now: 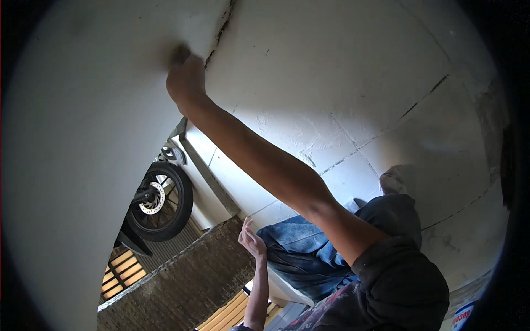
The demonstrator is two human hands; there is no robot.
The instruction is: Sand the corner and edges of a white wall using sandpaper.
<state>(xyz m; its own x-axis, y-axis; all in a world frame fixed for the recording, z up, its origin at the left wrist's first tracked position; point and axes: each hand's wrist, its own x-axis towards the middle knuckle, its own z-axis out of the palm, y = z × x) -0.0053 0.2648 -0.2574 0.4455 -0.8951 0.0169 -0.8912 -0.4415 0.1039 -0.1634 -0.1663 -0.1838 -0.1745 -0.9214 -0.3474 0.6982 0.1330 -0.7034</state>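
My right arm reaches up and to the left across the view. At its end my right hand (186, 81) is closed, pressed up to a pale, smooth wall (72, 138). A small dark pad-like thing (180, 54) shows at its fingertips against the wall, smeared by motion, so its kind cannot be made out. Greyish smudging surrounds it on the wall. Lower down, my left hand (253, 243) hangs beside my bent knee in blue jeans (298, 237). Its fingers are loosely stretched, and nothing is in them.
White floor tiles (353, 160) with dark joints and pale smears spread to the right. Beyond the wall's edge stands a motorcycle wheel (160, 201). A rough, dark concrete ledge (182, 281) runs below it. A white tub (462, 315) sits at the lower right.
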